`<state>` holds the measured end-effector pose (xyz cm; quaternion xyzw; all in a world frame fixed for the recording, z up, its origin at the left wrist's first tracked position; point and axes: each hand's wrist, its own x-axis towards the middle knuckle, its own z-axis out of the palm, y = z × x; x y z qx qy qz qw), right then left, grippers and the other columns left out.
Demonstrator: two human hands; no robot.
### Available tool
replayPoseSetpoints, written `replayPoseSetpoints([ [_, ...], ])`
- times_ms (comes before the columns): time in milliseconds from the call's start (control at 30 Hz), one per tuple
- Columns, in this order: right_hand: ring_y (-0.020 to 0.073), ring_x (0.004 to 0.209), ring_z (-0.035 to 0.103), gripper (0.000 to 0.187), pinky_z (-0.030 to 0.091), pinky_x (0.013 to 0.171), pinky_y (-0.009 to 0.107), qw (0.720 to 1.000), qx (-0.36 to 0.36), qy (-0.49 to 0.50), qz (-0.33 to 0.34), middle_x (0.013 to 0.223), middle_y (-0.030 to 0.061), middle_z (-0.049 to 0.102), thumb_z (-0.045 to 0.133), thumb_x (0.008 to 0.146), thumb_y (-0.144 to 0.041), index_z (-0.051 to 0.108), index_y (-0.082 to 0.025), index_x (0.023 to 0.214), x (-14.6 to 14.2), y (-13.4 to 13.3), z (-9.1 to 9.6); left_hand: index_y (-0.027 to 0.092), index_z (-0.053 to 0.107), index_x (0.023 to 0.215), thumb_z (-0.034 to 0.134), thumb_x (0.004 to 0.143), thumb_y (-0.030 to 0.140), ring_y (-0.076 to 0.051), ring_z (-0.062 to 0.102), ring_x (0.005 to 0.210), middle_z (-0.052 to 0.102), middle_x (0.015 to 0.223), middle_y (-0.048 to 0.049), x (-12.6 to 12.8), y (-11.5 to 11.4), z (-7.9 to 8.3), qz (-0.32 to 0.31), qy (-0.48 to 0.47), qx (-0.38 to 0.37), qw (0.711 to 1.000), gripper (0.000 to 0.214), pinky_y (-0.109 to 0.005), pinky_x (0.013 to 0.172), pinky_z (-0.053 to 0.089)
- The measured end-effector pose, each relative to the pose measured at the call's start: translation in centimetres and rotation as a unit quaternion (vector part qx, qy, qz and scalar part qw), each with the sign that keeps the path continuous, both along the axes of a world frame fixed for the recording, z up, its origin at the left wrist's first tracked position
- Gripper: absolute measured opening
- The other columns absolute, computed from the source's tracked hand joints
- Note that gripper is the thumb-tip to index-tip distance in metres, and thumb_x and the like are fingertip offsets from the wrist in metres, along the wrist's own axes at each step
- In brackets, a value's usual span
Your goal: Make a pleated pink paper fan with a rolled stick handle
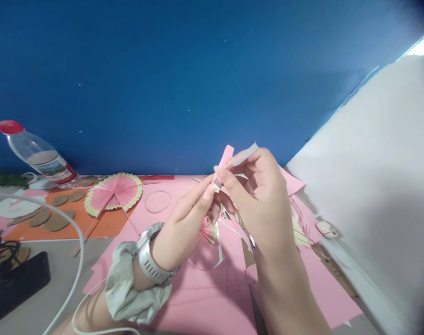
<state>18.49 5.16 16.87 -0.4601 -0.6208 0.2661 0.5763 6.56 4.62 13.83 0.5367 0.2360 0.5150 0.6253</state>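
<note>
My left hand (pixel 189 211), with a watch and a pale scrunchie at its wrist, pinches the lower end of a narrow pink paper strip (pixel 227 152). That strip slants upward above the table, with a small pale yellow end near my thumb. My right hand (pixel 260 200) pinches a thin white strip (pixel 245 154), perhaps tape or its backing, against the pink one. Whether the two are stuck together I cannot tell. Below my hands lies a partly hidden pink pleated paper piece (pixel 208 231) with a yellow-green edge.
On the left are a finished-looking round pleated fan (pixel 114 193), a red-capped bottle (pixel 51 160), brown discs (pixel 60 220) on orange paper, a black phone-like object (pixel 19 286) and a white cable (pixel 79 246). Pink sheets (pixel 205 302) cover the table. A blue wall (pixel 184 83) rises behind.
</note>
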Motion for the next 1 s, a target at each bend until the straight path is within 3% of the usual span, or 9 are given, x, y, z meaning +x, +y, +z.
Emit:
replayPoseSetpoints([
  [367,0.0142,0.078,0.059,0.016,0.051,0.074,0.034,0.991,0.074,-0.101,-0.053,0.086,-0.0024,0.055,0.062,0.085,-0.021,0.046,-0.024,0.083,0.31,0.32,-0.22,0.018,0.061,0.113,0.040,0.098,0.031,-0.009,0.041,0.064,0.048,0.075,-0.0007,0.07,0.04,-0.13,0.016,0.011,-0.006,1.000,0.029,-0.022,0.059,0.037],
  [1000,0.0119,0.082,0.059,0.009,0.054,0.069,0.027,0.981,0.108,-0.135,-0.086,0.089,-0.0013,0.057,0.059,0.088,-0.020,0.051,-0.022,0.084,0.59,0.39,-0.32,0.013,0.048,0.133,0.038,0.098,0.030,-0.011,0.044,0.068,0.050,0.079,-0.0031,0.18,0.04,-0.68,0.036,0.036,0.031,0.998,0.040,-0.026,0.064,0.039],
])
